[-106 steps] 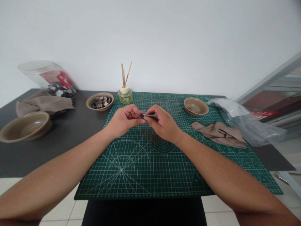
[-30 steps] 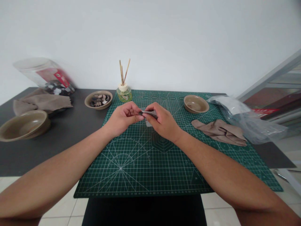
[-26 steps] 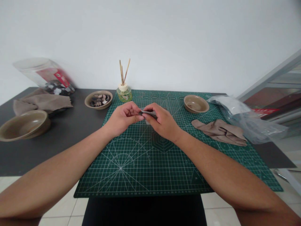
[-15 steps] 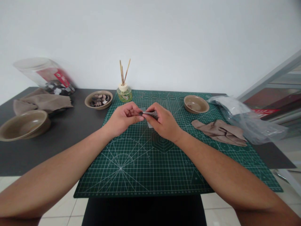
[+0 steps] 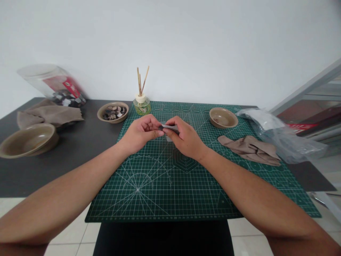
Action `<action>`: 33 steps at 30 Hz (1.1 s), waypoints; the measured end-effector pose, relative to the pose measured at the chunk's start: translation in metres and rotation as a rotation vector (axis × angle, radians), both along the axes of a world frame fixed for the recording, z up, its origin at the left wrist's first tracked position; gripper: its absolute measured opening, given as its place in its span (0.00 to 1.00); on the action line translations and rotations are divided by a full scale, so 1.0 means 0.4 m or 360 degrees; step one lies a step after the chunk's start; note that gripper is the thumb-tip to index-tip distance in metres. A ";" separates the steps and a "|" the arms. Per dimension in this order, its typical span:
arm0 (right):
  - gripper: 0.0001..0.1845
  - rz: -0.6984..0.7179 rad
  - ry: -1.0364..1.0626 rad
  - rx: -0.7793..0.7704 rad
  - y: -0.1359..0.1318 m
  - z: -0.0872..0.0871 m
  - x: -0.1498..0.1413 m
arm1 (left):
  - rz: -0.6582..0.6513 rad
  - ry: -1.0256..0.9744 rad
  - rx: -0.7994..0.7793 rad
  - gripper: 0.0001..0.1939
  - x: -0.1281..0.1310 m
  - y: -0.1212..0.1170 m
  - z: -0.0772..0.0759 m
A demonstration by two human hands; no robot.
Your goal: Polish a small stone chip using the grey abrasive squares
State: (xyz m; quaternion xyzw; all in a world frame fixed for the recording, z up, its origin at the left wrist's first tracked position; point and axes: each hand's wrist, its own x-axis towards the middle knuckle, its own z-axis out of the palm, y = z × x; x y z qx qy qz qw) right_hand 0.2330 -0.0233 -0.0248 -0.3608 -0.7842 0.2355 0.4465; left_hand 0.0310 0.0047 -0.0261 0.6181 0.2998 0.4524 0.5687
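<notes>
Above the middle of the green cutting mat (image 5: 149,206), my two hands meet at the fingertips. My left hand (image 5: 138,136) pinches a small dark piece (image 5: 160,127) between thumb and finger, mostly covered by the fingertips. In my right hand (image 5: 188,139) is a folded grey piece of cloth or paper (image 5: 172,127), gripped between thumb and fingers and touching the dark piece. A pale corner shows below the right fingers; whether it belongs to the grey piece I cannot tell. Behind my left hand stands a brown bowl (image 5: 113,121) of flat dark and pale pieces (image 5: 115,112).
A reed diffuser (image 5: 142,105) stands at the mat's back edge. To the right are another brown bowl (image 5: 223,122), a crumpled brown cloth (image 5: 247,149) and a clear plastic bag (image 5: 287,138). Leftward lie a large bowl (image 5: 48,144), a brown cloth (image 5: 55,115) and a tilted clear jar (image 5: 57,81).
The whole view has shifted slightly. Both hands keep their hold at the same place over the mat, with only a slight movement of the grey piece between the fingers.
</notes>
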 end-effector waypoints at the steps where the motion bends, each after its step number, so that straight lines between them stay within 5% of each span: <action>1: 0.06 -0.0007 -0.0003 0.0002 0.000 0.001 0.000 | -0.0007 -0.0006 -0.0003 0.15 0.000 0.000 0.000; 33: 0.06 -0.0024 -0.0077 0.0001 -0.002 0.004 0.001 | 0.0017 0.0094 0.0048 0.15 0.001 -0.002 0.007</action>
